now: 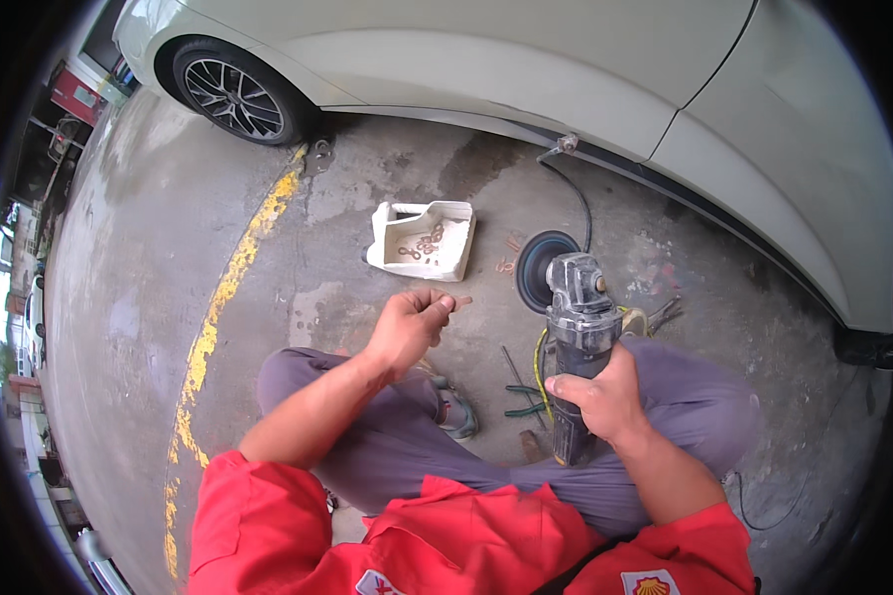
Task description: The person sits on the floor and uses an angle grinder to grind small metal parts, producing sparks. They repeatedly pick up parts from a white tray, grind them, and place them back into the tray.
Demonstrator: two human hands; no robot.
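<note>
My right hand (605, 397) is wrapped round the body of a dusty angle grinder (582, 322), which rests upright over my lap. Its dark round disc (546, 270) faces left, blurred at the edge. My left hand (415, 327) pinches a small copper-coloured piece (463, 300) between thumb and fingertips, apart from the disc; its exact kind is too small to tell. Beyond that hand lies a white plastic jug (456, 260) with one side cut open, holding several copper-coloured ring-like pieces (429, 243). More such pieces (508, 265) lie on the concrete between jug and disc.
A pale car (526, 59) stands close in front, its wheel (238, 94) at the far left. Green-handled pliers (524, 401) and a thin rod lie between my legs. A hose (577, 188) runs from beneath the car. Worn yellow paint (208, 327) marks the floor.
</note>
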